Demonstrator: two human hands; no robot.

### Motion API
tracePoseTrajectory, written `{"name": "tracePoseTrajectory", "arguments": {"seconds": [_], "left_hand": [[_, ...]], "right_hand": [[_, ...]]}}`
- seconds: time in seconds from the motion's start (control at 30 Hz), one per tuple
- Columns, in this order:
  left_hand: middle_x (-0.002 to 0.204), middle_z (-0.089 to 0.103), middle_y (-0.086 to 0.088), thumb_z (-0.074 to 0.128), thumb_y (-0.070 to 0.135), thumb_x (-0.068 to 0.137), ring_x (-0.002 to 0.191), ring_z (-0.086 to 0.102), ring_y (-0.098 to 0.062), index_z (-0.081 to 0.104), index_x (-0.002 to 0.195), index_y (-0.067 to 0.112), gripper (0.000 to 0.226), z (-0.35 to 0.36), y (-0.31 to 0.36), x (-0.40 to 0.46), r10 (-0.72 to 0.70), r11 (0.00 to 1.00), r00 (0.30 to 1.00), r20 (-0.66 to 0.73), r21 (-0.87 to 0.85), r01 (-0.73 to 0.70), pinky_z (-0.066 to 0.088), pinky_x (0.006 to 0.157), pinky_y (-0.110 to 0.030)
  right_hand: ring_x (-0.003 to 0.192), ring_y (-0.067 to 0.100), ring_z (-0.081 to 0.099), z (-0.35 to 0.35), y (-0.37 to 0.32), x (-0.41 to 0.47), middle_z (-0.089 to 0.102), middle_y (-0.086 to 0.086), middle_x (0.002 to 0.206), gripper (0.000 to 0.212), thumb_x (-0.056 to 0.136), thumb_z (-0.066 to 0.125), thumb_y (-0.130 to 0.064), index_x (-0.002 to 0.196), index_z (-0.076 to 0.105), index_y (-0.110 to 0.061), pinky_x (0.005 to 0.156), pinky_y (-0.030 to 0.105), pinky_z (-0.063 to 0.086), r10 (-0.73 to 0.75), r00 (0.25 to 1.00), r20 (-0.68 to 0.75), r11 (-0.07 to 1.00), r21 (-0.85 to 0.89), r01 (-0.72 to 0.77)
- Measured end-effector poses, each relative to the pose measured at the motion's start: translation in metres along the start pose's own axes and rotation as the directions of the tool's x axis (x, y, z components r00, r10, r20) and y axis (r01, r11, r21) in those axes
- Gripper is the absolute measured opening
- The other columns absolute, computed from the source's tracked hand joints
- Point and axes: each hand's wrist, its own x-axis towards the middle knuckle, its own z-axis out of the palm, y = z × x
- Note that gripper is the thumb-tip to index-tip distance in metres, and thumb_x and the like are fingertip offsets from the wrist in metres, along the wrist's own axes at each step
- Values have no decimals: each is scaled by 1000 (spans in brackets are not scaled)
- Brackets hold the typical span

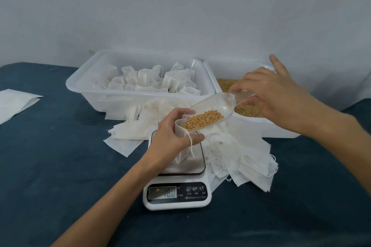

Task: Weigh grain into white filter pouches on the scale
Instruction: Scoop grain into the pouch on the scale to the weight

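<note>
My left hand (174, 134) grips an open white pouch (181, 142) standing on the scale (177, 176) (display reads 18.0). My right hand (269, 94) pinches the clear scoop (210, 109) by its handle, its mouth tipped into the pouch, grain (202, 119) heaped inside, the grain bin (251, 124) just behind

The left hand (170, 136) held an open white filter pouch (180, 140) upright on the steel platform of a white digital kitchen scale (177, 194), whose display read 18.0. The right hand (267, 96) pinched the handle of a clear plastic scoop (210, 109), tilted with its lip at the pouch mouth and golden grain (202, 119) heaped inside. Behind, on the dark blue cloth-covered table (60, 166), stood a translucent white plastic tub of filled pouches (140, 78) and a second white tub of grain (251, 124), with loose flat white pouches (247, 158) between.
</note>
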Motion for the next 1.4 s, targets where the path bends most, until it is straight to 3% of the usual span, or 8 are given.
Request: {"name": "tracePoseTrajectory", "arguments": {"seconds": [0.1, 0.2, 0.33, 1.4], "left_hand": [[144, 59, -2, 87, 27, 70, 121, 70, -23, 65, 121, 40, 57, 1, 2, -1, -11, 1000, 1000, 12, -12, 12, 45, 115, -55], [144, 59, 0, 88, 29, 70, 127, 65, -26, 65, 120, 43, 57, 1, 2, -2, -20, 1000, 1000, 6, 3, 20, 44, 116, -56], [141, 61, 6, 89, 31, 70, 133, 61, -29, 64, 119, 47, 57, 0, 1, -1, -16, 1000, 1000, 4, 16, 16, 43, 116, -57], [132, 65, 6, 90, 28, 66, 125, 67, -25, 64, 119, 44, 61, -1, 3, -1, -10, 1000, 999, -34, 9, 10, 47, 112, -55]], "right_hand": [[117, 26, 56, 0, -1, 0, 66, -3, 106, 30, 93, 64, -15, 121, 67, -23, 123, 53, -5, -6, 1000, -14, 1000, -3, 6], [116, 28, 57, 2, -1, 0, 67, -3, 104, 30, 91, 60, -18, 120, 68, -22, 123, 56, -2, -7, 1000, -21, 1000, -15, 7], [116, 29, 58, 4, -1, 1, 67, -4, 104, 30, 91, 69, -16, 120, 68, -23, 123, 58, 0, -20, 999, -34, 1000, -25, 19], [117, 26, 56, 6, 1, 4, 67, -4, 104, 29, 92, 66, -14, 120, 68, -23, 123, 57, -3, -8, 999, -53, 1000, -31, 6]]}}
